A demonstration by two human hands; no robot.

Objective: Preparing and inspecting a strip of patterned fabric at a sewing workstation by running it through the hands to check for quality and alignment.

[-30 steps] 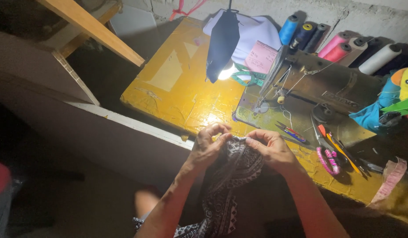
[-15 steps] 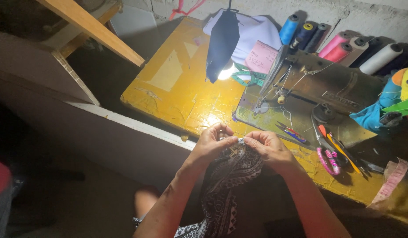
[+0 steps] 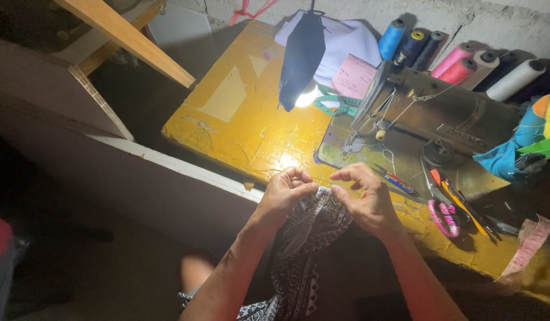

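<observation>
Grip: the left hand (image 3: 285,193) and the right hand (image 3: 368,199) both pinch the top edge of the patterned cloth (image 3: 307,238), fingertips close together and nearly meeting; both are clenched on the fabric.
Cloth look: black with pale geometric and swirling print, bunched at the top between the fingers, then hanging down in a narrowing fold toward 6 o'clock, over the person's lap.
Cloth place: at the near edge of the yellow table (image 3: 245,125), at 7 o'clock from the sewing machine (image 3: 441,125).
Hands count: two, both the person's own.
Just beside the right hand: one small thread snip (image 3: 395,178) with red and blue handles, at 2 o'clock from it.
Further right: one pair of scissors (image 3: 442,208) with pink-wrapped handles, at 3 o'clock; one pink measuring tape (image 3: 527,246) draped over the table edge.
Thread cones: about seven along the wall at 1 o'clock (image 3: 459,62), in blue, dark, pink and white.
Lamp: one lit bulb (image 3: 307,98) at 12 o'clock, under a dark blue cloth (image 3: 301,56).
Paper: one pink slip (image 3: 353,76) beside the bulb.
</observation>
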